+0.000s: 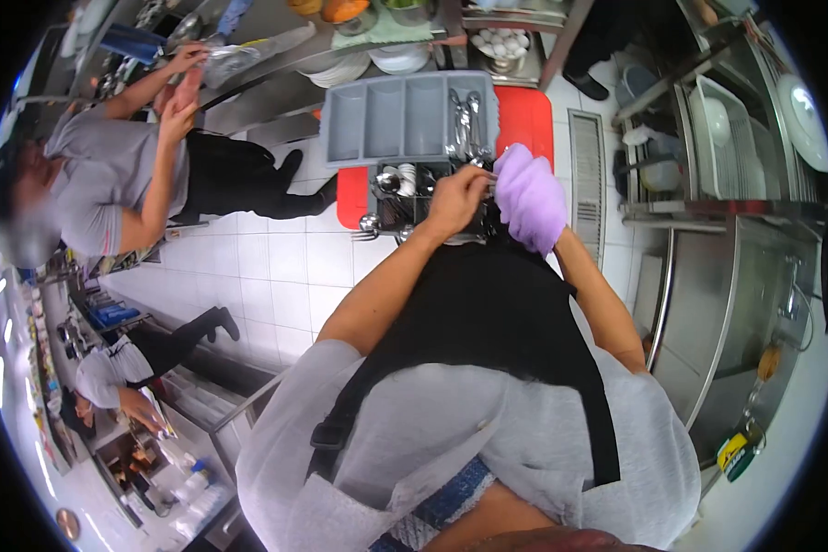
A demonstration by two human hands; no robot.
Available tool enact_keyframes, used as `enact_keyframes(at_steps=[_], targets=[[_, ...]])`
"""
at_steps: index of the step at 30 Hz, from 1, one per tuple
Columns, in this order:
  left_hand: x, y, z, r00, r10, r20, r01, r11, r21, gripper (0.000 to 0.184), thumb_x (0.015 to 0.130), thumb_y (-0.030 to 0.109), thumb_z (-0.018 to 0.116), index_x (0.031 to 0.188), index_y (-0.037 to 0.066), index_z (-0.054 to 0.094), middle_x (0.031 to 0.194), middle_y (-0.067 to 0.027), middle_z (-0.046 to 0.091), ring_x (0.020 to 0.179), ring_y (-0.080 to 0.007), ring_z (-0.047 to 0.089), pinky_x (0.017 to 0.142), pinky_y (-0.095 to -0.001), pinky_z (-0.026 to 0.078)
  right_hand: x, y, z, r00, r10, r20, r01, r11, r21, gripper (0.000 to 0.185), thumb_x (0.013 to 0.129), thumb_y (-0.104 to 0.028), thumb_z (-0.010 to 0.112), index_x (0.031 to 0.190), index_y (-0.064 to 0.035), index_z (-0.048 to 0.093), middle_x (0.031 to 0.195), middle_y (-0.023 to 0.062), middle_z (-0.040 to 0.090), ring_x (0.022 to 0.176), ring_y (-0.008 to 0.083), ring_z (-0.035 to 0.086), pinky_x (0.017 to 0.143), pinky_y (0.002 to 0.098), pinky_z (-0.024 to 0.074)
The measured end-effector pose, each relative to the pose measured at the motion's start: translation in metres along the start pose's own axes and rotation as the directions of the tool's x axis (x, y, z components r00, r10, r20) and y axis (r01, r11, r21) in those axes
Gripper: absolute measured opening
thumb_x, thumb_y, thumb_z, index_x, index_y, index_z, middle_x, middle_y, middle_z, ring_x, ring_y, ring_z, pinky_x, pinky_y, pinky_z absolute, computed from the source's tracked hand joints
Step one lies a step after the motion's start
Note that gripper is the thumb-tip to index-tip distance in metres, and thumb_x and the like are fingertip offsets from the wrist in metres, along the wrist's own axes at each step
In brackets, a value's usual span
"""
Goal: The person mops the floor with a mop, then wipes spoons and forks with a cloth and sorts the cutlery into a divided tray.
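Observation:
A purple cloth point(530, 198) is wrapped over my right hand, hiding its fingers; the hand is closed in it. Just left of the cloth, my left hand point(458, 200) is closed in a pinch, its fingertips touching or nearly touching the cloth. What it pinches is too small to make out. Beneath my hands is a dark cutlery holder point(374, 195) with several spoons and forks point(368, 224) in it. Beyond it lies a grey compartment tray point(372, 86), with metal cutlery point(465, 120) in its rightmost compartment.
A red surface point(532, 120) lies under the tray. Stacked white plates point(401, 59) and a bowl of eggs point(500, 44) stand behind. At left a person point(120, 175) handles a plastic bag; another person point(124, 368) bends over a counter. Metal shelving point(681, 212) stands at right.

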State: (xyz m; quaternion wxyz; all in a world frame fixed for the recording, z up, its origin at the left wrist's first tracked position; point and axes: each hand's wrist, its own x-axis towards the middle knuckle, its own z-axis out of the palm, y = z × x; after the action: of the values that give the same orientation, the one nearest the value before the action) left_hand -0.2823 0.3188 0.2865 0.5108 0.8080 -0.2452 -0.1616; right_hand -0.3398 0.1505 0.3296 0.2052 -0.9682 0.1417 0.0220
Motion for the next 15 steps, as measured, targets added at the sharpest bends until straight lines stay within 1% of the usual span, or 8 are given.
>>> enact_keyframes(at_steps=[2,3,4,5,8,9,13,15], targets=[[0.013,0.015,-0.003,0.985,-0.012,0.172,-0.008,0.994,0.113,0.019,0.105,0.012,0.058,0.117,0.000,0.066,0.090,-0.0109,0.074,0.078,-0.0152,0.071,0.070,-0.0292,0.055,0.008,-0.017,-0.010,0.991,-0.005,-0.137,0.021,0.993,0.120,0.013,0.101,-0.025,0.059,0.100,-0.0121,0.062,0.098,0.0090,0.065,0.075,0.0271,0.065,0.064,0.0393,0.0522],[0.016,0.016,0.003,0.991,-0.049,0.124,0.064,0.991,-0.116,0.020,0.106,0.012,0.057,0.119,-0.001,0.065,0.089,-0.0109,0.074,0.077,-0.0152,0.071,0.069,-0.0287,0.056,0.008,-0.019,-0.015,0.952,-0.062,-0.298,0.128,0.970,0.208,0.013,0.102,-0.024,0.060,0.101,-0.0113,0.061,0.084,0.0096,0.062,0.068,0.0292,0.065,0.057,0.0422,0.0512],[0.017,0.016,0.012,0.991,-0.095,0.095,0.123,0.930,-0.346,0.021,0.106,0.012,0.056,0.120,-0.001,0.065,0.089,-0.0110,0.074,0.077,-0.0152,0.071,0.067,-0.0283,0.056,0.015,-0.012,-0.003,0.979,0.096,-0.181,0.032,0.803,0.595,0.011,0.101,-0.022,0.060,0.100,-0.0112,0.060,0.080,0.0102,0.061,0.064,0.0298,0.064,0.054,0.0429,0.0503],[0.016,0.014,0.021,0.986,-0.145,0.087,0.169,0.811,-0.560,0.023,0.106,0.013,0.055,0.122,-0.001,0.064,0.088,-0.0110,0.074,0.076,-0.0152,0.071,0.065,-0.0279,0.056,0.025,0.000,0.023,0.980,0.200,-0.006,-0.094,0.491,0.866,0.010,0.100,-0.021,0.060,0.099,-0.0112,0.060,0.076,0.0108,0.060,0.061,0.0305,0.064,0.051,0.0436,0.0493],[0.003,0.066,0.017,0.938,-0.331,0.101,0.343,0.853,-0.393,0.026,0.108,0.013,0.052,0.126,-0.003,0.061,0.085,-0.0100,0.072,0.072,-0.0153,0.070,0.059,-0.0277,0.057,0.025,0.028,0.041,0.999,0.046,0.012,-0.033,0.512,0.858,0.009,0.096,-0.017,0.059,0.093,-0.0082,0.058,0.068,0.0117,0.060,0.052,0.0284,0.061,0.041,0.0413,0.0439],[0.005,0.063,0.017,0.927,-0.364,0.091,0.369,0.844,-0.390,0.026,0.109,0.015,0.051,0.123,-0.004,0.061,0.081,-0.0087,0.070,0.068,-0.0144,0.068,0.055,-0.0272,0.056,0.025,0.016,0.017,0.991,-0.036,0.127,-0.093,0.490,0.867,0.011,0.094,-0.017,0.061,0.087,-0.0079,0.059,0.067,0.0105,0.060,0.051,0.0261,0.059,0.042,0.0403,0.0435],[0.001,0.075,-0.001,0.897,-0.351,0.268,0.434,0.812,-0.389,0.029,0.110,0.022,0.051,0.099,-0.001,0.064,0.071,-0.0045,0.064,0.054,-0.0091,0.059,0.046,-0.0221,0.044,0.035,0.017,-0.012,0.978,-0.162,0.132,-0.024,0.539,0.842,0.012,0.094,-0.018,0.061,0.087,-0.0083,0.059,0.067,0.0103,0.060,0.051,0.0263,0.060,0.043,0.0406,0.0439],[-0.003,0.101,-0.003,0.882,-0.366,0.298,0.460,0.808,-0.369,0.031,0.110,0.024,0.051,0.098,0.000,0.065,0.067,-0.0025,0.061,0.051,-0.0084,0.055,0.045,-0.0219,0.042,0.041,0.016,-0.015,0.980,-0.170,0.105,0.017,0.594,0.804,0.013,0.094,-0.019,0.061,0.087,-0.0084,0.059,0.066,0.0102,0.060,0.052,0.0264,0.060,0.043,0.0407,0.0441]])
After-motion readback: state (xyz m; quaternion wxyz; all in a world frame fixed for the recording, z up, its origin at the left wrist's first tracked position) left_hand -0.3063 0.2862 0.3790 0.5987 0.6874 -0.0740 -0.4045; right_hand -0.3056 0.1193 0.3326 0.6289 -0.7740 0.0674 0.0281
